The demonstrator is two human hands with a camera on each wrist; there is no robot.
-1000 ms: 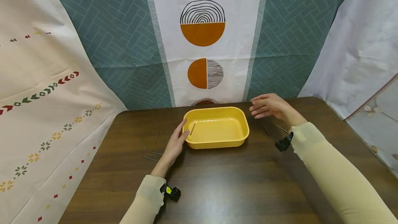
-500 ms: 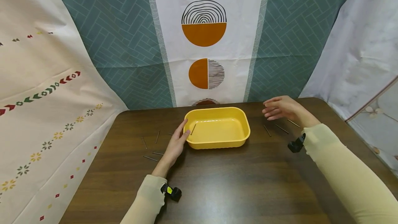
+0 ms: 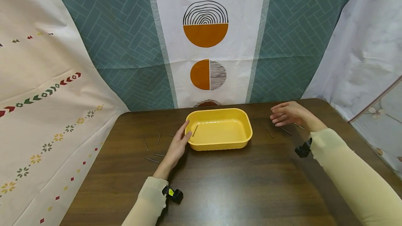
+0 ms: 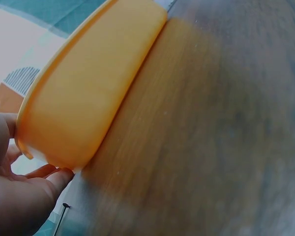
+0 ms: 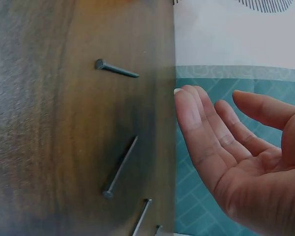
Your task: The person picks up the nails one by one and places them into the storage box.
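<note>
A yellow plastic tray [image 3: 220,146] sits on the table with one nail [image 3: 195,130] inside, near its left end. My left hand [image 3: 177,146] holds the tray's left end, thumb and fingers at the rim and outer wall; the left wrist view shows this grip on the tray wall [image 4: 83,93]. My right hand [image 3: 289,113] is held above the table to the right of the tray, with nothing in it. In the right wrist view its fingers are loosely bent and apart from the thumb, beside several nails, among them one nail [image 5: 120,167] nearest the fingers.
Several nails lie left of the tray, one such nail [image 3: 151,159] being nearest the front. Another nail [image 3: 269,132] lies between the tray and my right hand. The brown table [image 3: 232,184] ends at a patterned cloth [image 3: 132,79] behind.
My right hand has moved right, away from the tray, and then slightly lower over the nails on that side. The left hand and the tray stay in place.
</note>
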